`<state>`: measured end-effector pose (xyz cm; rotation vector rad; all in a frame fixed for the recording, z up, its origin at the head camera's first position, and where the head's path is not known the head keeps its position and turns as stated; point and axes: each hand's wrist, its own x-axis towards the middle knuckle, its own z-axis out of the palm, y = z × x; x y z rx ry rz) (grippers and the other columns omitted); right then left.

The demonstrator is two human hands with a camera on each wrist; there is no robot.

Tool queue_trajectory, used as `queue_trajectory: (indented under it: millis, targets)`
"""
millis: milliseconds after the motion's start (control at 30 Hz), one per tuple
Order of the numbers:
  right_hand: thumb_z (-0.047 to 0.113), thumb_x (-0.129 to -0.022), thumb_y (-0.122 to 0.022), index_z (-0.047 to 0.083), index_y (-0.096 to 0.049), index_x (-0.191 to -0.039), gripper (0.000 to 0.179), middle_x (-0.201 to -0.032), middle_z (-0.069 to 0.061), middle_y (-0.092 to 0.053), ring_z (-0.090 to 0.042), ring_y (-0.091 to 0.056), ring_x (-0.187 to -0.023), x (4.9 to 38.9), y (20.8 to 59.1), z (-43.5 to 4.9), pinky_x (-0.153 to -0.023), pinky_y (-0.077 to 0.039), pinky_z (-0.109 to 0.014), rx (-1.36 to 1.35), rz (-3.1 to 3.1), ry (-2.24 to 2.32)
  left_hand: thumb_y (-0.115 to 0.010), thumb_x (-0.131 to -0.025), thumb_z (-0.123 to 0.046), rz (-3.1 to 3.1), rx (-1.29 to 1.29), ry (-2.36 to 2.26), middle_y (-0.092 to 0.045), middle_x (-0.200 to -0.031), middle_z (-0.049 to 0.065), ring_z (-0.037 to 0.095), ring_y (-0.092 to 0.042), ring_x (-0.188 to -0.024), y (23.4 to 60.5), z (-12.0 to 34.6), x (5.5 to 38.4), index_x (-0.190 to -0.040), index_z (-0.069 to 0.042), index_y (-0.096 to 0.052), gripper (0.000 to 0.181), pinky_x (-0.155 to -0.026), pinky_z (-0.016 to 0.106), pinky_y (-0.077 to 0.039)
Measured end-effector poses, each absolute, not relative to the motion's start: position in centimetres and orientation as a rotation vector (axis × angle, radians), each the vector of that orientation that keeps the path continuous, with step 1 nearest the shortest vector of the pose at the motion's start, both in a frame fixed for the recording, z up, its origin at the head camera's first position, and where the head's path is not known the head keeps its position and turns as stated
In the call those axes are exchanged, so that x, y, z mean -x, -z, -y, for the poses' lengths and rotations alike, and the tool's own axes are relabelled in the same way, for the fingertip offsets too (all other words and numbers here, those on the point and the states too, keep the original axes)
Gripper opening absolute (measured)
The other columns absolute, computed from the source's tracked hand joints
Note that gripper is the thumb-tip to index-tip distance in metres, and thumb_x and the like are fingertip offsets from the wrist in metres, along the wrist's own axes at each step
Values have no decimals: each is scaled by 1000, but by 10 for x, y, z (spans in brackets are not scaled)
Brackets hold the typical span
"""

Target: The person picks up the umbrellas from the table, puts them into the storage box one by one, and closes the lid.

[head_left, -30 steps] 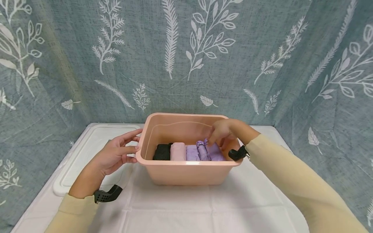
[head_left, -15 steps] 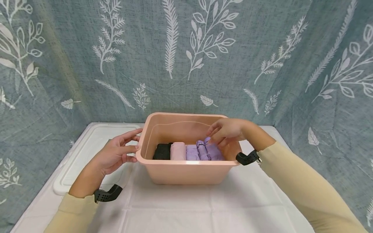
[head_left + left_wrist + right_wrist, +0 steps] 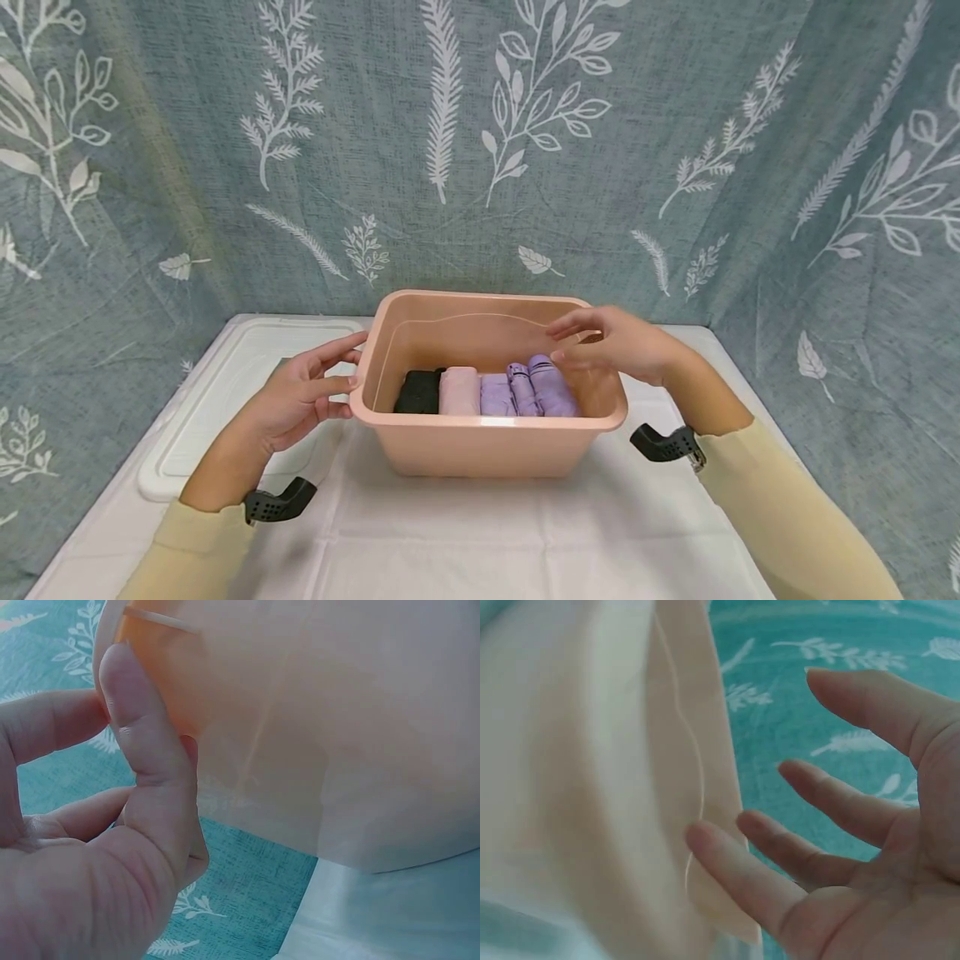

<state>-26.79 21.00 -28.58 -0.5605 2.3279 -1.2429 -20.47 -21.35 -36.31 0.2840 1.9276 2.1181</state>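
A peach plastic storage bin [image 3: 480,446] stands on the table. My left hand [image 3: 307,387] pinches its left rim, thumb inside and fingers outside in the left wrist view, where the hand [image 3: 142,795] is close up. Over the bin's right end, my right hand [image 3: 618,342] is held with loosely spread fingers and nothing in them. In the bin a row of rolled clothes runs from a black roll [image 3: 417,392] and a pink roll [image 3: 459,392] to a light purple one [image 3: 497,395], a narrow patterned purple one [image 3: 522,390] and a plain purple one [image 3: 552,387].
A white lid [image 3: 217,408] lies flat at the left, partly behind my left hand. White cloth [image 3: 480,533] covers the table. Behind and at both sides hangs a blue-green curtain [image 3: 360,125] with white leaf prints. The bin's right end has bare floor beside the purple roll.
My right hand has come up off the purple rolls and moved right, its fingers loosening. The rightmost purple roll now shows fully. My left hand stays on the rim.
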Motion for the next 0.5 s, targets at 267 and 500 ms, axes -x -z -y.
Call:
queue_trajectory:
  millis: [267, 500]
  targets:
    - [15, -95, -74, 6, -69, -127, 33, -129, -10, -68, -15, -68, -117, 247, 308, -224, -98, -58, -27, 765, -2565, 1580, -62, -101, -4, -1919, -290, -2127, -49, -121, 4, 8, -70, -82, 363, 213, 205, -162, -5, -26, 71, -67, 24, -62]
    - [-14, -88, -69, -6, -76, -106, 21, -117, -18, -69, -14, -67, -114, 219, 344, -233, -99, -56, -24, 1163, -2646, 2003, -61, -101, -3, -1909, -303, -2144, -50, -121, 4, 9, -71, -81, 364, 214, 204, -162, -5, -28, 69, -67, 23, -62]
